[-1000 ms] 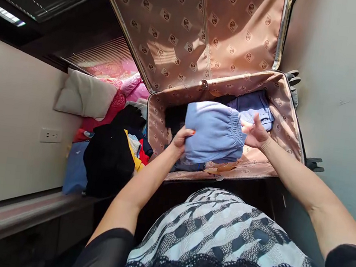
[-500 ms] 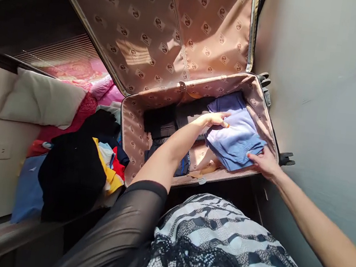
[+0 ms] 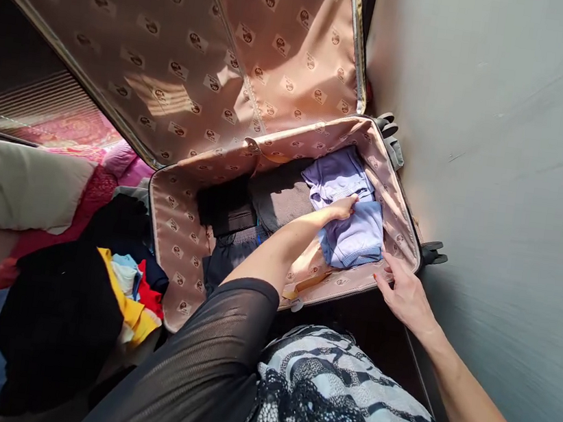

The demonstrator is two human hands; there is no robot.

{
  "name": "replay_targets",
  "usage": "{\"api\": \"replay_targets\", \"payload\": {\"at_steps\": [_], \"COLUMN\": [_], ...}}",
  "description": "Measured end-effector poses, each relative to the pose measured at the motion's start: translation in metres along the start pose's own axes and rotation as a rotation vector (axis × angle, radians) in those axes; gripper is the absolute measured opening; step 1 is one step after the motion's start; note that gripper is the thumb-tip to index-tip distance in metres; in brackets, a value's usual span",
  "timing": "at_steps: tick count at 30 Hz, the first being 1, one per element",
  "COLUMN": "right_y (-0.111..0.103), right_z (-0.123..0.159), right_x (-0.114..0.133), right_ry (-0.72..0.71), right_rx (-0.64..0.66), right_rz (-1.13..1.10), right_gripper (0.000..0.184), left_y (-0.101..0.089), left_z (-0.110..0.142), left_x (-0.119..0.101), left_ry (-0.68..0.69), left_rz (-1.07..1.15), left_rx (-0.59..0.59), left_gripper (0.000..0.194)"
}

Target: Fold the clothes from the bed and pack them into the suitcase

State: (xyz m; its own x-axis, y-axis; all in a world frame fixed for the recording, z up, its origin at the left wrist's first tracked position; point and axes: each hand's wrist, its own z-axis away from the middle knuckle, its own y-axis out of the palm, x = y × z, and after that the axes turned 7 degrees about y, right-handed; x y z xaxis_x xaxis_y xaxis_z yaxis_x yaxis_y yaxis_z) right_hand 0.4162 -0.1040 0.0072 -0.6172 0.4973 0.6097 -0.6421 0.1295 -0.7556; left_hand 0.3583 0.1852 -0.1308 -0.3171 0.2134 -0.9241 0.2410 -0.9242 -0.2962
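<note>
A folded blue garment (image 3: 355, 238) lies in the right end of an open suitcase (image 3: 292, 133), its lower edge by the suitcase's front wall. My left hand (image 3: 343, 207) is closed at the garment's upper edge, with some fingers hidden. Just behind it, a folded lavender garment (image 3: 339, 170) rests against the suitcase's back right corner. My right hand (image 3: 403, 293) is over the front rim, fingers apart and holding nothing, with its fingertips close to the blue garment's lower right corner.
Folded dark clothes (image 3: 281, 194) fill the suitcase's middle and left. Its lid (image 3: 272, 44) stands raised behind. Left of the suitcase lie a black cloth heap (image 3: 62, 320), a yellow garment (image 3: 136, 313) and a pale pillow (image 3: 20, 187). A grey wall (image 3: 505, 164) rises at the right.
The blue garment has been laid down into the suitcase. My right hand has let go of its corner and opened. My left hand stays at its upper edge. The view has shifted right.
</note>
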Motion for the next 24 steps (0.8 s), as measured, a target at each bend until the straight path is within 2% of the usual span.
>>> {"api": "replay_targets", "payload": {"at_steps": [3, 7, 9, 12, 15, 17, 21, 24], "right_y": [-0.005, -0.015, -0.018, -0.016, -0.013, -0.011, -0.005, 0.009], "right_z": [0.01, 0.014, 0.012, 0.006, 0.002, 0.0, -0.021, -0.064], "right_x": [0.0, 0.006, 0.009, 0.011, 0.012, 0.011, 0.009, 0.01], "right_ry": [0.022, 0.021, 0.017, 0.013, 0.001, -0.03, -0.183, -0.259], "right_rx": [-0.01, -0.01, 0.007, 0.036, 0.056, 0.072, 0.211, 0.31], "right_rz": [-0.045, -0.098, -0.113, -0.126, -0.114, -0.095, 0.033, 0.286], "right_gripper": [0.051, 0.048, 0.046, 0.043, 0.042, 0.042, 0.045, 0.054], "left_y": [0.021, 0.047, 0.052, 0.06, 0.074, 0.084, 0.09, 0.078], "left_z": [0.034, 0.102, 0.12, 0.113, 0.089, 0.082, 0.101, 0.115], "left_x": [0.003, 0.023, 0.036, 0.048, 0.045, 0.041, 0.039, 0.036], "left_ry": [0.078, 0.394, 0.442, 0.384, 0.277, 0.287, 0.367, 0.353], "left_rz": [-0.184, -0.636, -0.714, -0.725, -0.687, -0.659, -0.605, -0.542], "left_rx": [0.037, 0.336, 0.439, 0.45, 0.371, 0.376, 0.402, 0.374], "left_gripper": [0.057, 0.083, 0.088, 0.081, 0.071, 0.066, 0.067, 0.072]}}
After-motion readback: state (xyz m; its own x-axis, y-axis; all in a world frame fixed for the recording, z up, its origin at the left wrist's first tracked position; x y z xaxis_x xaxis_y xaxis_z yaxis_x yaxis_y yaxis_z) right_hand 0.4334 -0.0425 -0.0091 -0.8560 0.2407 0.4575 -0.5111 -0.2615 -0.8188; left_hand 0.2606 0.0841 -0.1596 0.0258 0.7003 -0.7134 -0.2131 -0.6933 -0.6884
